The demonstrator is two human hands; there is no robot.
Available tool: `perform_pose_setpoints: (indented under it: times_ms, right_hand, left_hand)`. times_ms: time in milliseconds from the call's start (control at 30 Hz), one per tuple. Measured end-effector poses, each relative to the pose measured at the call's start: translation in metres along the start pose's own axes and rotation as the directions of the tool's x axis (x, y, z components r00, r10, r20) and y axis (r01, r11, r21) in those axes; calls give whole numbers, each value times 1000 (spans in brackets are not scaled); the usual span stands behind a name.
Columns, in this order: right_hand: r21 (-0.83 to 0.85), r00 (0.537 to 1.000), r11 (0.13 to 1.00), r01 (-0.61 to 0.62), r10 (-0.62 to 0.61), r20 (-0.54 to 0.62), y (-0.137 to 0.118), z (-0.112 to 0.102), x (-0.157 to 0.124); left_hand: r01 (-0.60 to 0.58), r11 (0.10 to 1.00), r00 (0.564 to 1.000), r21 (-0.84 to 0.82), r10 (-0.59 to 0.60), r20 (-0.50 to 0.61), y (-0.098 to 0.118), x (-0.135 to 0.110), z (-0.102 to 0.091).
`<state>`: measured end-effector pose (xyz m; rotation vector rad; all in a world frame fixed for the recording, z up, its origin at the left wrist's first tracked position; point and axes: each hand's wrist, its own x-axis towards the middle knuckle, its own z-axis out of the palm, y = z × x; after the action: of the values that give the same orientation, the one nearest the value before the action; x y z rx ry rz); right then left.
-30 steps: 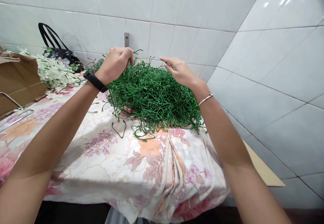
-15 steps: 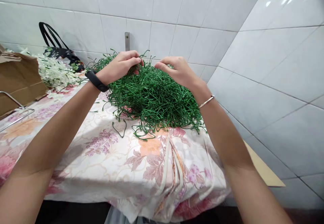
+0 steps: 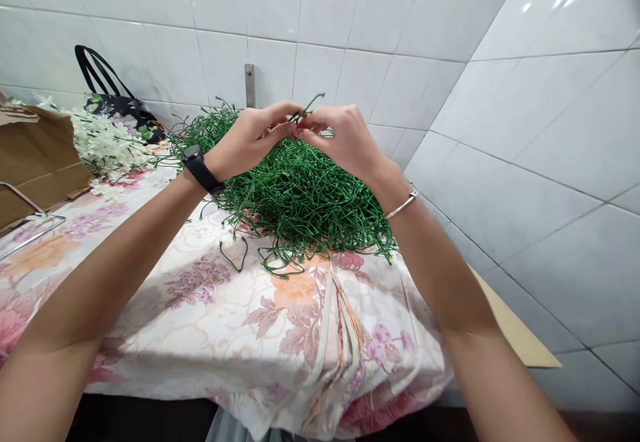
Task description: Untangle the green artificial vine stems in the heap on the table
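A big heap of thin green plastic stems (image 3: 300, 195) lies on a table under a flowered cloth (image 3: 210, 309). Above the heap my left hand (image 3: 253, 139) and my right hand (image 3: 340, 139) meet fingertip to fingertip. Both pinch a single green stem (image 3: 306, 106) whose free end sticks up between them. My left wrist carries a black band, my right wrist a thin silver bangle.
White artificial flowers (image 3: 107, 142) lie at the back left beside a brown cardboard box (image 3: 35, 162) and a black-handled bag (image 3: 113, 99). A metal wire frame (image 3: 25, 225) rests at the left edge. Tiled walls close the back and right side. A tan board (image 3: 515, 335) leans at the right wall.
My hands were apart over the heap; they have come together and lifted one green stem out of it, held between both sets of fingers.
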<state>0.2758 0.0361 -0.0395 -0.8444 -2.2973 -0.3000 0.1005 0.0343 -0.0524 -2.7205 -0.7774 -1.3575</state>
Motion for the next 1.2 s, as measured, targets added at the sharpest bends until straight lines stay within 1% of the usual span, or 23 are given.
perform_pose_setpoints:
  times_ms: [100,233,333,600,700,800,867,1067,1200]
  right_hand:
    - [49,999,999,-2,4,-37,-2,-1,1]
    - [112,1000,994,-19,20,-8,-6,-2,0]
    - [129,999,991,-26,29,-20,-5,-1,-1]
    - [112,996,993,42,-32,-89,0,2,2]
    - [66,989,996,64,-54,-141,-1,1,3]
    - [34,982,996,77,-70,-173,-5,1,4]
    - [18,983,997,81,-77,-166,-8,1,4]
    - [-5,994,1000,16,-17,-109,-14,3,2]
    - [-4,995,1000,-8,8,-96,-13,1,2]
  left_hand:
    - [-4,999,999,53,6,-31,-2,0,0]
    - [6,992,999,128,-1,-38,-5,-1,1]
    - [-5,989,998,151,15,-65,-7,0,1]
    - [-60,961,985,271,100,-138,-7,3,-4]
    - [-38,967,986,252,77,-148,-6,3,-5]
    - [-1,971,979,237,48,-196,-7,3,-5]
    - [2,971,974,241,52,-218,-7,2,-4]
    - [2,953,982,301,55,-180,-2,1,-1]
    - [30,952,981,305,31,-192,0,1,1]
